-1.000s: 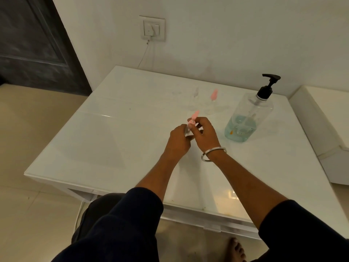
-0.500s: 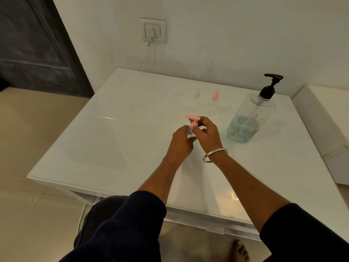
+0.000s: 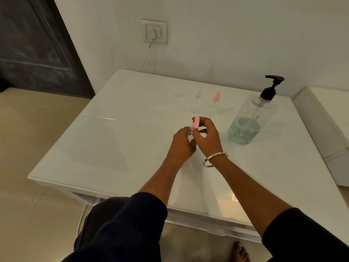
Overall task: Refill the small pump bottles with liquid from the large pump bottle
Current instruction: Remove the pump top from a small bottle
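My left hand [image 3: 182, 142] is closed around the clear body of a small pump bottle, mostly hidden in the fist, over the middle of the white table [image 3: 113, 140]. My right hand [image 3: 206, 138] pinches that bottle's pink pump head [image 3: 195, 124] from above. Two more small clear bottles stand behind: one with a clear pump [image 3: 197, 101] and one with a pink pump [image 3: 215, 99]. The large clear pump bottle [image 3: 249, 121] with a black pump and a low level of bluish liquid stands to the right of my hands.
A wall socket [image 3: 154, 32] with a plugged cable is behind the table. White furniture [image 3: 321, 125] adjoins the table's right edge. A dark door [image 3: 34, 42] is at the left. My knees and a bare foot [image 3: 238, 251] are at the table's near edge.
The pink pump head has turned between my right fingers, from pointing up-right, to flat, to upright now. Both hands have stayed in place on the small bottle.
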